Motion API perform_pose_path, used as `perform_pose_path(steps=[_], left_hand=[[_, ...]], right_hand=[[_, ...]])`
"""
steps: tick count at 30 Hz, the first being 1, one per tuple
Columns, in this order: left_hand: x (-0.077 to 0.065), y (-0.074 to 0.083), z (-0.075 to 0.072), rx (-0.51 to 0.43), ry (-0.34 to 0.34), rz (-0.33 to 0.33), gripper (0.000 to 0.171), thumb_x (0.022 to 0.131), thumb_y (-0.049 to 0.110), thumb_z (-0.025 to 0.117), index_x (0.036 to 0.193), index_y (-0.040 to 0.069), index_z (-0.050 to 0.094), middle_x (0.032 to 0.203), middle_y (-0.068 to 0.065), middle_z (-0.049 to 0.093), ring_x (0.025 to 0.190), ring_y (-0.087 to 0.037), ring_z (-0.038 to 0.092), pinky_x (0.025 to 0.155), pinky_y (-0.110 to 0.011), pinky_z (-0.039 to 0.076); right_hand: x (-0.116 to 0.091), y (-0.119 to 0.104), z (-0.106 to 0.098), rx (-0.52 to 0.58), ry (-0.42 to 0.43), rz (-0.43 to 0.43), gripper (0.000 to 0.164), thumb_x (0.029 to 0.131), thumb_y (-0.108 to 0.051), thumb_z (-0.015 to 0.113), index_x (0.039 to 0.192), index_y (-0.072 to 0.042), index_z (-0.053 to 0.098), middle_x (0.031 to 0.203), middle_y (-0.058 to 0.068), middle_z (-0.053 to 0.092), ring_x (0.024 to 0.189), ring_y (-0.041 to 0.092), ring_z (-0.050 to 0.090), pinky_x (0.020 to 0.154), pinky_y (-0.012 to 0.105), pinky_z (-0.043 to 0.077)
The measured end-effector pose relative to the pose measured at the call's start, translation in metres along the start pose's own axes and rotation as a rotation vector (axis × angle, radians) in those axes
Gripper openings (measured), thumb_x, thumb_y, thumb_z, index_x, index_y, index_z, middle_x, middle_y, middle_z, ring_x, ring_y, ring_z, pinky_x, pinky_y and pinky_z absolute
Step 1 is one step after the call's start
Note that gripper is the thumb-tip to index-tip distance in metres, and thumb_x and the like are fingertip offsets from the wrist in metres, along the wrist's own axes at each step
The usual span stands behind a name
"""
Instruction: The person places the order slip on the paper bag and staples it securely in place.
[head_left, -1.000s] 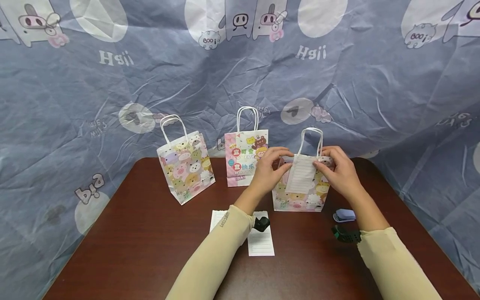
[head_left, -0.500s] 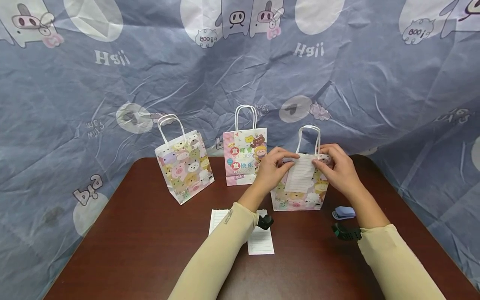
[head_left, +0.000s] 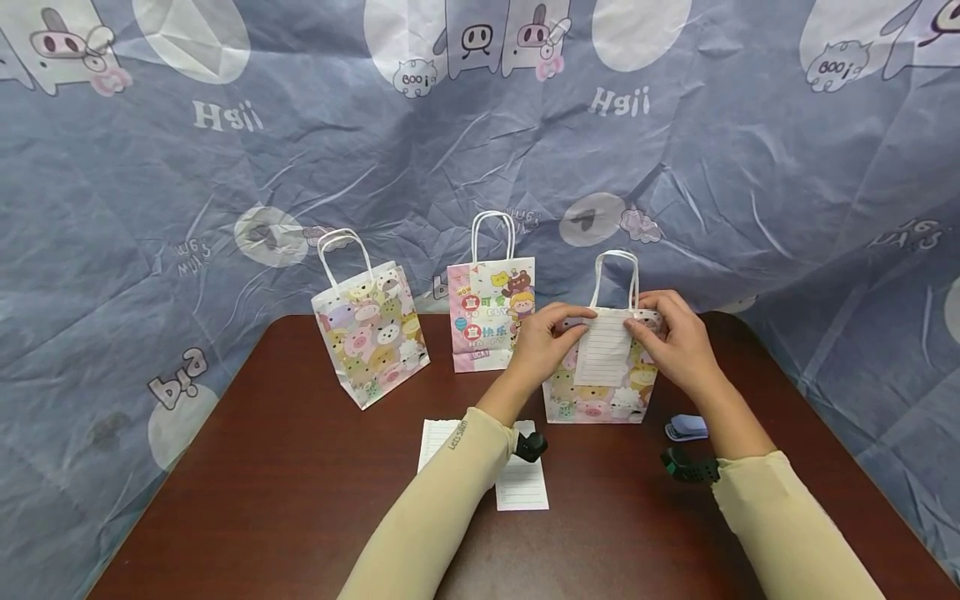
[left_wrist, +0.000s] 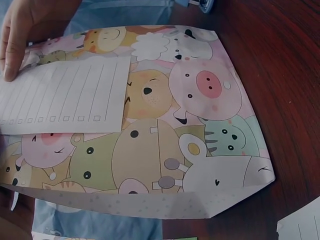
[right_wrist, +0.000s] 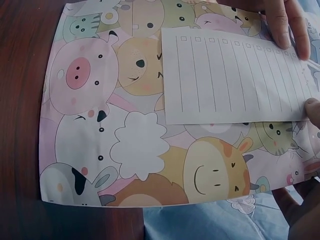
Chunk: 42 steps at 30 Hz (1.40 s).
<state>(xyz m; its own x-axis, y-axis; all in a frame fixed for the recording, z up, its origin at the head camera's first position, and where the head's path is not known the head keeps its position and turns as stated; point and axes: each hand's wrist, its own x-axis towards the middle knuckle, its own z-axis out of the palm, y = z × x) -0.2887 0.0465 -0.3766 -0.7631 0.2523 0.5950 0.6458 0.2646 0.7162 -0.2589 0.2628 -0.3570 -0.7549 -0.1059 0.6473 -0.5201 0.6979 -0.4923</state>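
A lined paper sheet [head_left: 603,354] lies upright against the front of a small animal-print gift bag [head_left: 592,410], its top at the bag's upper edge. My left hand [head_left: 546,340] pinches the sheet's upper left corner with thumb and forefinger. At the upper right, my right hand [head_left: 673,335] grips sheet and bag, thumb [right_wrist: 312,109] on the sheet's edge and fingers [right_wrist: 292,207] behind the bag. In the left wrist view, the sheet [left_wrist: 75,95] covers part of the animal print. The bag's white twisted handles [head_left: 617,258] stand up between my hands.
A small blue stapler [head_left: 687,427] lies right of the bag. More lined sheets [head_left: 522,487] lie partly under my left forearm. Another animal-print bag [head_left: 372,333] and a pink-and-white bag [head_left: 489,315] stand to the left on the brown table [head_left: 300,500]. A blue printed cloth [head_left: 300,150] hangs behind.
The sheet has turned from a slant to straight upright on the bag. My left hand has shifted slightly right along the top edge; my right hand keeps its place at the upper right corner.
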Motion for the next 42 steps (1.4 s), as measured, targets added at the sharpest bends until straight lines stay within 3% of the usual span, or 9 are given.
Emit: perform_pose_path(steps=[10,19,25,32,37,42], left_hand=[[-0.001,0.001,0.003,0.013,0.035,-0.004,0.018,0.091,0.016,0.073,0.108,0.02,0.077,0.092,0.002,0.068,0.062,-0.002,0.041,0.057,-0.016,0.035],[-0.004,-0.002,0.005,0.008,0.054,0.005,0.018,0.09,0.014,0.074,0.108,0.019,0.078,0.102,0.003,0.073,0.065,-0.001,0.049,0.061,-0.013,0.042],[-0.004,-0.001,0.004,-0.011,0.054,0.007,0.019,0.09,0.014,0.074,0.108,0.019,0.078,0.102,0.003,0.074,0.069,0.001,0.053,0.064,-0.013,0.045],[-0.003,-0.002,0.003,-0.028,0.052,0.009,0.019,0.09,0.015,0.074,0.108,0.018,0.078,0.102,0.002,0.074,0.07,-0.001,0.05,0.063,-0.014,0.043],[-0.004,-0.001,0.004,-0.045,0.046,0.013,0.019,0.09,0.013,0.074,0.108,0.017,0.078,0.104,0.001,0.074,0.085,-0.003,0.063,0.072,-0.012,0.049],[-0.005,0.001,0.004,-0.05,0.045,0.013,0.02,0.09,0.013,0.074,0.109,0.016,0.077,0.106,0.0,0.074,0.092,-0.012,0.068,0.075,-0.012,0.051]], right_hand=[[-0.002,0.004,0.003,-0.02,0.033,-0.039,0.021,0.088,-0.005,0.075,0.105,0.002,0.064,0.119,0.015,0.062,0.099,0.012,0.053,0.073,0.007,0.037],[-0.004,0.004,0.006,-0.028,0.042,-0.044,0.024,0.086,-0.006,0.076,0.105,0.001,0.064,0.121,0.014,0.061,0.103,0.015,0.053,0.074,0.007,0.036],[-0.005,0.003,0.004,-0.007,0.034,-0.037,0.027,0.088,-0.007,0.075,0.111,0.001,0.064,0.122,0.014,0.06,0.103,0.006,0.05,0.075,0.008,0.037],[-0.013,0.005,-0.01,0.031,0.013,0.074,0.043,0.094,-0.014,0.069,0.135,-0.009,0.055,0.119,0.01,0.058,0.081,-0.002,0.047,0.068,0.016,0.037],[-0.021,0.01,-0.019,0.083,0.019,0.107,0.051,0.093,-0.008,0.068,0.141,-0.008,0.049,0.131,0.013,0.058,0.094,-0.011,0.051,0.079,0.008,0.039],[-0.038,0.02,-0.031,0.118,0.011,0.161,0.047,0.097,-0.01,0.063,0.141,-0.006,0.048,0.129,0.001,0.056,0.099,-0.012,0.053,0.084,0.003,0.039]])
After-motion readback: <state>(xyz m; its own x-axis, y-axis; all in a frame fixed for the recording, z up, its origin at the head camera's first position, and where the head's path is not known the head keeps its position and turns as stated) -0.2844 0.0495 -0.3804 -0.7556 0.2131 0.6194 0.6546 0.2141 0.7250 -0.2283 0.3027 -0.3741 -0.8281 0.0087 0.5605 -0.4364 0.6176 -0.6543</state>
